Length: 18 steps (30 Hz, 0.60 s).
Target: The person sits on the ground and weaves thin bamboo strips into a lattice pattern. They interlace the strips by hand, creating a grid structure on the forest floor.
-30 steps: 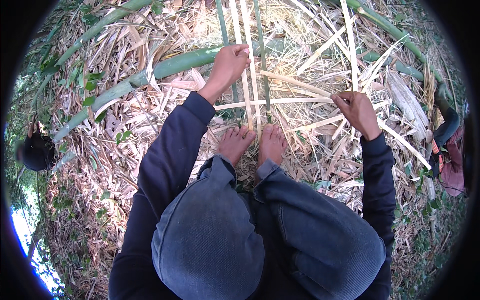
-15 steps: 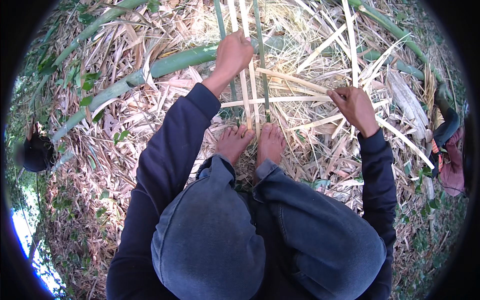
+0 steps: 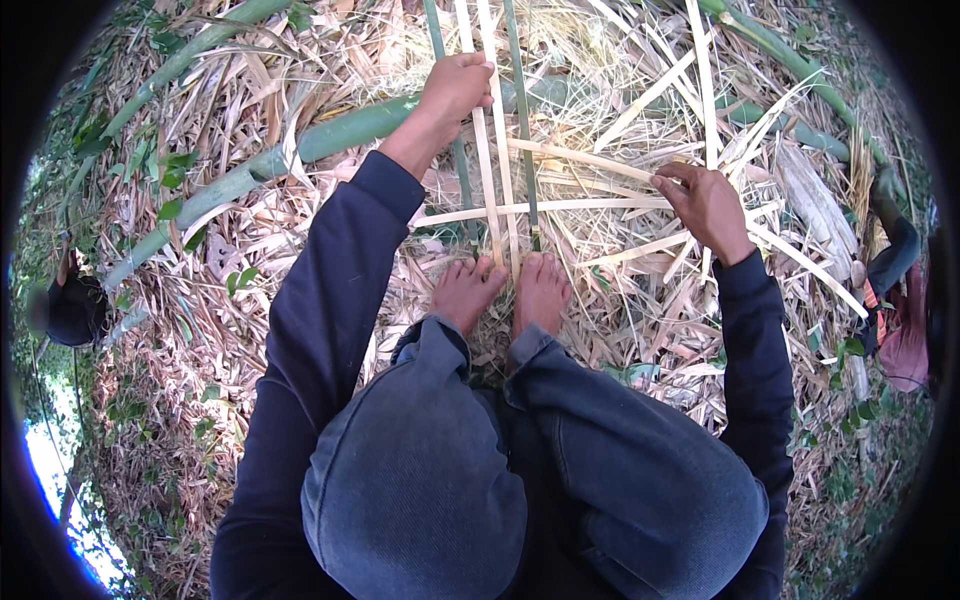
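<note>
Two pale bamboo strips [image 3: 504,170] and two green bamboo strips [image 3: 520,90] run lengthwise away from my bare feet [image 3: 537,290], their near ends at my toes. My left hand [image 3: 455,92] is closed around the left pale strip, hiding part of it. A pale crosswise strip [image 3: 590,204] lies across the lengthwise ones; how it passes over or under each is hard to make out. On the right, the fingertips of my right hand [image 3: 708,212] pinch the end of another pale strip [image 3: 585,158], which slants left toward the lengthwise strips.
A thick green bamboo pole [image 3: 355,128] lies across the ground beyond my feet. Loose pale strips [image 3: 705,90] and shavings lie at the far right, near a weathered wood piece [image 3: 815,200]. Dry leaves cover the ground. Another person [image 3: 900,310] is partly visible at the right rim.
My left hand has shifted slightly left and turned at the wrist. The crosswise strip's left end reaches farther left. My right hand has barely moved.
</note>
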{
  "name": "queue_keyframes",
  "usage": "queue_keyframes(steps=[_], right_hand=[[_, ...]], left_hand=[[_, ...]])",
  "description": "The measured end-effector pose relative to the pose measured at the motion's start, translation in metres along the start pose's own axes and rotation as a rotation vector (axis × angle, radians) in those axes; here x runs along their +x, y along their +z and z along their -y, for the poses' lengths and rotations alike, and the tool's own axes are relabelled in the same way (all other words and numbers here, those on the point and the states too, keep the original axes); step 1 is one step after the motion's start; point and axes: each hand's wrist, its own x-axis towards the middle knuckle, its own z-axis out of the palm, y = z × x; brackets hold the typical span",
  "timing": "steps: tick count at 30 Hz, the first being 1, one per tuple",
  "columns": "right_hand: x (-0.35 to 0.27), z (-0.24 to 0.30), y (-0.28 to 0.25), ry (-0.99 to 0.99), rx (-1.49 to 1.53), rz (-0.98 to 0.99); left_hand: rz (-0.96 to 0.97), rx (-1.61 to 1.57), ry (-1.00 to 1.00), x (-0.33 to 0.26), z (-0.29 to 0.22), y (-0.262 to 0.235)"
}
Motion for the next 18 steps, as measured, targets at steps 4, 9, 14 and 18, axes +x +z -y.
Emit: queue_keyframes(steps=[4,9,14,18], right_hand=[[0.009,-0.012,0.008,0.025,0.006,0.059],[0.021,-0.023,0.022,0.018,0.134,0.052],[0.031,-0.032,0.035,0.035,0.228,0.029],[0.038,-0.042,0.041,0.024,0.24,0.044]], left_hand=[[0.05,-0.017,-0.042,0.005,0.002,-0.003],[0.075,-0.05,-0.064,0.001,-0.004,-0.007],[0.069,-0.083,-0.079,-0.003,-0.005,-0.008],[0.1,-0.089,-0.077,-0.003,-0.006,-0.011]])
